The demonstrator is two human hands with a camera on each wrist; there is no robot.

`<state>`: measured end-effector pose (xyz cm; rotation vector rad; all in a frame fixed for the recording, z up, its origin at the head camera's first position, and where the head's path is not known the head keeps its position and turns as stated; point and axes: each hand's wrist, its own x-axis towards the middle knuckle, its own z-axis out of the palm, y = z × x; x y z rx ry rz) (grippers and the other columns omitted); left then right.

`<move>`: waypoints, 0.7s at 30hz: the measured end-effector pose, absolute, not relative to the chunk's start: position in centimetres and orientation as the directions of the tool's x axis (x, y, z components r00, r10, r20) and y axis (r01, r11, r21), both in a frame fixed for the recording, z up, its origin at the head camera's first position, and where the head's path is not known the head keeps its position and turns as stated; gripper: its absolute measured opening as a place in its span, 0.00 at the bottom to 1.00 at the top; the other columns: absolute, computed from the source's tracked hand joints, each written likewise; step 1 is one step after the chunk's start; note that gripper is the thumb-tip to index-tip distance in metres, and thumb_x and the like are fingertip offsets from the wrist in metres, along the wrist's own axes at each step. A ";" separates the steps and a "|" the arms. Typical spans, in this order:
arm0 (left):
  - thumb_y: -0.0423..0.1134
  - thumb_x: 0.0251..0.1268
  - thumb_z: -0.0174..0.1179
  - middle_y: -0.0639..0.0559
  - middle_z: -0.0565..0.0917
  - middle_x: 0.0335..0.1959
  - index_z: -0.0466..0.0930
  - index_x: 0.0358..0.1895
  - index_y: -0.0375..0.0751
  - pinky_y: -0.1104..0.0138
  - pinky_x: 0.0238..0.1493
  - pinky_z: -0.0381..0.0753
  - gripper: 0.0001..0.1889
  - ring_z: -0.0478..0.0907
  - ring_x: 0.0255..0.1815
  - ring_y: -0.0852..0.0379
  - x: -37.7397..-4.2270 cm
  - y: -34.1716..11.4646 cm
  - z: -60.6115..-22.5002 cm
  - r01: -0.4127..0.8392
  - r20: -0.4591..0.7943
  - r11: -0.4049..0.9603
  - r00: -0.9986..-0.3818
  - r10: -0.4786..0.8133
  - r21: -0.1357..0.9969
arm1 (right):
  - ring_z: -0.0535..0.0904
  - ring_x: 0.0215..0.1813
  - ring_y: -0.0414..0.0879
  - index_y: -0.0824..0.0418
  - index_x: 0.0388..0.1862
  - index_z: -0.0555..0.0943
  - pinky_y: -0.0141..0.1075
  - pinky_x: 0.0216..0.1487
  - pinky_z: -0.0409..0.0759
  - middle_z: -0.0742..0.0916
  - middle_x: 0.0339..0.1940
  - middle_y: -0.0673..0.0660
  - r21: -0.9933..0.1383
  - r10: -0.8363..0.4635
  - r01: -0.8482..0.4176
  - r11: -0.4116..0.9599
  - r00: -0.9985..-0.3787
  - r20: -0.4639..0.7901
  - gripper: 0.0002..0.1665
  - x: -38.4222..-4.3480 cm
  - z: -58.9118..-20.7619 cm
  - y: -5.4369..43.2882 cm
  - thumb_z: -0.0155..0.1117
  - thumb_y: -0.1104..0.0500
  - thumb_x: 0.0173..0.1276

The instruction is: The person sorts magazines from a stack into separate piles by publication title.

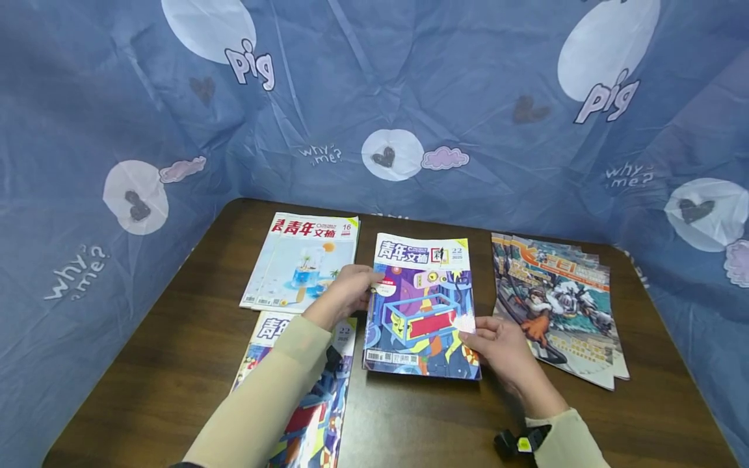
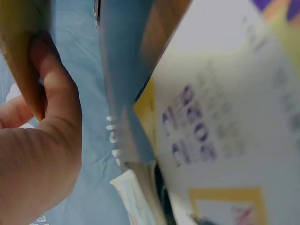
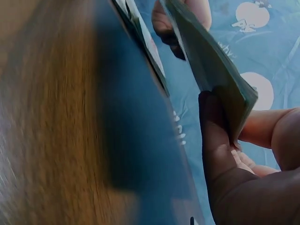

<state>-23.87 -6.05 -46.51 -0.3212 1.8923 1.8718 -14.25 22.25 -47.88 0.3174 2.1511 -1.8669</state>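
Both hands hold a magazine with a purple and blue cover, a white title band and the number 22, over the middle of the table. My left hand pinches its left edge, fingers partly hidden behind it. On the opposite side, my right hand grips the lower right edge, thumb on the cover. The right wrist view shows the held magazine edge-on and tilted, between thumb and fingers. Under my left forearm lies another magazine with the same purple design, partly covered by the sleeve.
At the back left lie overlapping magazines with white and light blue covers. Fanned magazines with a dark illustrated cover lie on the right. All rest on a brown wooden table, with a blue printed cloth hanging behind and beside it.
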 end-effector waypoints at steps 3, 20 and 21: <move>0.42 0.77 0.57 0.40 0.86 0.41 0.78 0.56 0.31 0.59 0.34 0.87 0.17 0.86 0.33 0.48 -24.1 -6.2 -46.3 -0.430 -0.439 0.085 -0.887 0.142 0.899 | 0.86 0.35 0.48 0.77 0.58 0.75 0.39 0.33 0.86 0.89 0.42 0.64 -0.930 -0.002 0.342 0.131 -0.938 -0.345 0.23 -13.7 -47.7 21.9 0.69 0.66 0.69; 0.32 0.73 0.57 0.37 0.87 0.37 0.75 0.58 0.28 0.55 0.33 0.87 0.15 0.87 0.33 0.44 -22.0 -12.2 -44.3 -0.388 -0.460 0.295 -0.857 0.233 0.873 | 0.85 0.31 0.46 0.76 0.46 0.75 0.35 0.30 0.84 0.89 0.34 0.63 -0.946 -0.229 0.321 -0.042 -0.925 -0.304 0.16 -8.6 -47.4 17.2 0.70 0.70 0.64; 0.32 0.73 0.57 0.37 0.87 0.37 0.75 0.58 0.28 0.55 0.32 0.87 0.15 0.87 0.33 0.44 -21.7 -12.7 -44.3 -0.384 -0.463 0.310 -0.852 0.244 0.870 | 0.85 0.32 0.47 0.75 0.45 0.75 0.36 0.30 0.84 0.89 0.34 0.64 -0.941 -0.251 0.335 -0.052 -0.916 -0.312 0.16 -8.2 -47.4 16.9 0.71 0.70 0.64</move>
